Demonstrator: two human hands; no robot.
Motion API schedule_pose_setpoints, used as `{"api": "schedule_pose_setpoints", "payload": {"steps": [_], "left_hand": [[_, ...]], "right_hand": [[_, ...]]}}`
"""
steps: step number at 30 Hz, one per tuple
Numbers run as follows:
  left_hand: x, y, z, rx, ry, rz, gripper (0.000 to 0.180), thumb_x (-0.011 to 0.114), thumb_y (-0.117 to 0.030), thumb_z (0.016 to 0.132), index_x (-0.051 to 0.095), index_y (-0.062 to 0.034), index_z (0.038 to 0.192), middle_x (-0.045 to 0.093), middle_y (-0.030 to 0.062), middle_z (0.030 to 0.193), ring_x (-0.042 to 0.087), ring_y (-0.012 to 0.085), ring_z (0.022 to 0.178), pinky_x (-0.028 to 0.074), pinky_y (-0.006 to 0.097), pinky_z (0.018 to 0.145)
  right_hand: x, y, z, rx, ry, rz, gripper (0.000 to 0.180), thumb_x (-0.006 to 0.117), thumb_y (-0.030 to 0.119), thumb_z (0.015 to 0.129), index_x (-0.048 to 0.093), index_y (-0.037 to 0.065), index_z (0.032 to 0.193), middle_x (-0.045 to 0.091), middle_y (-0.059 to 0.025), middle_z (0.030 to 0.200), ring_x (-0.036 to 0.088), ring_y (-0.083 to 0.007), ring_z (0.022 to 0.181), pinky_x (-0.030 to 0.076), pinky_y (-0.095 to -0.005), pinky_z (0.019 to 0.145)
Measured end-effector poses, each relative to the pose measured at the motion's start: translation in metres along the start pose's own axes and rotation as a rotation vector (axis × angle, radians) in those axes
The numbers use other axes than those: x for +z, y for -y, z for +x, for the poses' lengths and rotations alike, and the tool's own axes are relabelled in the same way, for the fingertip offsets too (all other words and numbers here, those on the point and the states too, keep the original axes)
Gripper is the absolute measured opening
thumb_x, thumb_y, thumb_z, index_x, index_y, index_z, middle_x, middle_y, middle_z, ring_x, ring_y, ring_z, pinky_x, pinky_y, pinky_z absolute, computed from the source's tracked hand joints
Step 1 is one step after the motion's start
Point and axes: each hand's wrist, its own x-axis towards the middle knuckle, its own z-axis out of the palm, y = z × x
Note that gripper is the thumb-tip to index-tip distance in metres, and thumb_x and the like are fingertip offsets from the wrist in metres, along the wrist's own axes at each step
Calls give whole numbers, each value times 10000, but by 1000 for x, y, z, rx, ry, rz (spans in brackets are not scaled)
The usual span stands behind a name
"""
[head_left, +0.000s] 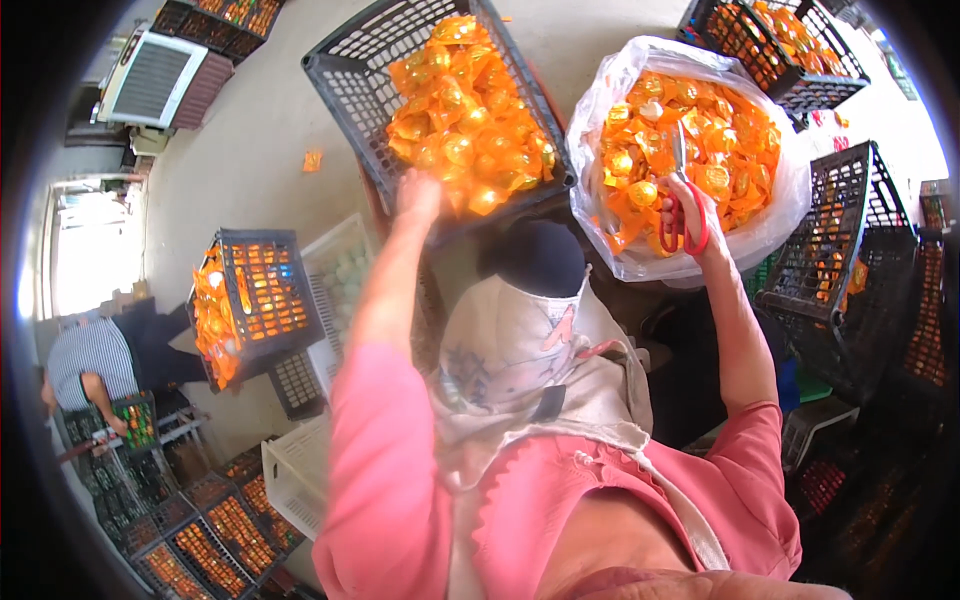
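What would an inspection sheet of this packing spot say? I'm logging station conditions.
Surface: bare grey concrete floor; one orange scrap on it.
Job's things: black plastic lattice crate heaped with orange wrapped pieces; clear plastic bag full of the same pieces; red-handled scissors.
Clutter: more black crates of orange pieces all round; white plastic crates.
Grippers: left hand at the crate's heap; right hand holds the scissors over the bag.
Cables: nothing seen.
Surroundings: a person in a striped shirt at far left.
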Motion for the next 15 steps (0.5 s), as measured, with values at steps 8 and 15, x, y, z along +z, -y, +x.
{"api": "schedule_pose_setpoints", "payload": {"steps": [8, 15], "left_hand": [[-31, -9, -29, -218, 65, -1655, 361, 678, -244, 773, 592, -33, 1052, 641, 62, 958, 622, 192, 862, 516, 319, 695], [-137, -118, 4, 218, 160, -2226, 240, 613, -144, 828, 564, -52, 1044, 637, 69, 967, 641, 213, 842, 530, 315, 712]], "right_hand": [[11, -8, -21, -95, 195, -258, 330, 624, 359, 858, 600, 59, 992, 513, 18, 661, 462, -48, 540, 374, -203, 462], [19, -10, -38, -175, 378, -137, 273, 585, 360, 887, 547, 93, 845, 469, 38, 620, 450, -49, 503, 349, -189, 425]]}}
